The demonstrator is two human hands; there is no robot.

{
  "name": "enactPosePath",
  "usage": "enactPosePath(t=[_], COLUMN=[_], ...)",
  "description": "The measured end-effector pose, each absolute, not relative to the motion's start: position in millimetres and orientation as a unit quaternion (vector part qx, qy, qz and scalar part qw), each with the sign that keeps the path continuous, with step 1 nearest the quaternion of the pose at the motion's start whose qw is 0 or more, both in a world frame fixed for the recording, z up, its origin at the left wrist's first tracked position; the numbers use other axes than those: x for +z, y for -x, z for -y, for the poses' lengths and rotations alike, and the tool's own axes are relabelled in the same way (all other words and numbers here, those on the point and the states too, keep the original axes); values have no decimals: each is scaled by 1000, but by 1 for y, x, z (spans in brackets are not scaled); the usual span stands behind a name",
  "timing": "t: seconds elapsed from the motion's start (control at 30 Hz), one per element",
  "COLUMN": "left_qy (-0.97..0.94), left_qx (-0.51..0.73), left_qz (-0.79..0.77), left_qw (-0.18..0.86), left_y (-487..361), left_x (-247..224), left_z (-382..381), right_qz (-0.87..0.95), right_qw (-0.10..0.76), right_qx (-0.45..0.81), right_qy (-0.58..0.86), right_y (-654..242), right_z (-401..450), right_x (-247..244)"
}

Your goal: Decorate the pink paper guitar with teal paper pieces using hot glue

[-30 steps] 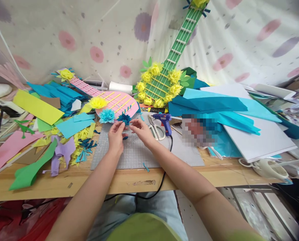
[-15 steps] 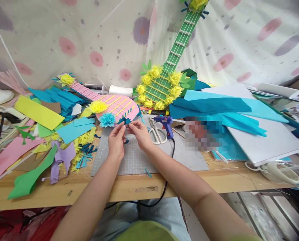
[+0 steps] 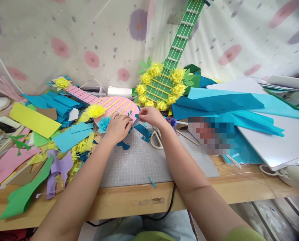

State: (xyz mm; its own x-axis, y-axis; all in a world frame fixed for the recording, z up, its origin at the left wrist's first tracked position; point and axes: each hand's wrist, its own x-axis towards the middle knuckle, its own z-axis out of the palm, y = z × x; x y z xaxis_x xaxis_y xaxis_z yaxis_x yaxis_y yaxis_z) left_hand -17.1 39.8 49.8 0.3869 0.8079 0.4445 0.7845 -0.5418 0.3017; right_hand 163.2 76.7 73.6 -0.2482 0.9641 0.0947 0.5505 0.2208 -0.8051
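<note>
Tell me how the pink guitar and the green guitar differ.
The pink guitar lies low, its neck pointing left in the picture; the green guitar stands steeply, neck up to the right. The green guitar's body wears a ring of yellow flowers with green leaves; the pink guitar's shows one yellow flower. Both are guitar-shaped, with yellow flowers.

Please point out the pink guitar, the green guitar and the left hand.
Pink guitar [image 3: 116, 105], head view: on the body.
Green guitar [image 3: 175, 51], head view: on the neck.
Left hand [image 3: 117, 129], head view: on its back.
</note>
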Motion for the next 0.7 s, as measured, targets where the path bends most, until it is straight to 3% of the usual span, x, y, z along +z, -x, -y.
enactPosePath(t=[0.2,0.4,0.53,0.63,0.7], left_qy=[-843,-724,-578,-443,-347], left_qx=[255,391,471,528,538], left_qz=[-474,-565,-665,-724,-752], left_qw=[-12,-50,-50,41,156], left_y=[20,44,82,108,117], left_x=[47,51,54,56,57], left_z=[-31,-30,-42,-48,-46], right_qz=[739,694,682,680,676], right_qw=[260,268,292,306,313], right_qx=[284,388,391,380,376], right_qy=[552,544,546,548,551], right_y=[-165,-170,-170,-168,-167], right_z=[-75,-83,-87,-88,-88], right_x=[78,67,61,59,59])
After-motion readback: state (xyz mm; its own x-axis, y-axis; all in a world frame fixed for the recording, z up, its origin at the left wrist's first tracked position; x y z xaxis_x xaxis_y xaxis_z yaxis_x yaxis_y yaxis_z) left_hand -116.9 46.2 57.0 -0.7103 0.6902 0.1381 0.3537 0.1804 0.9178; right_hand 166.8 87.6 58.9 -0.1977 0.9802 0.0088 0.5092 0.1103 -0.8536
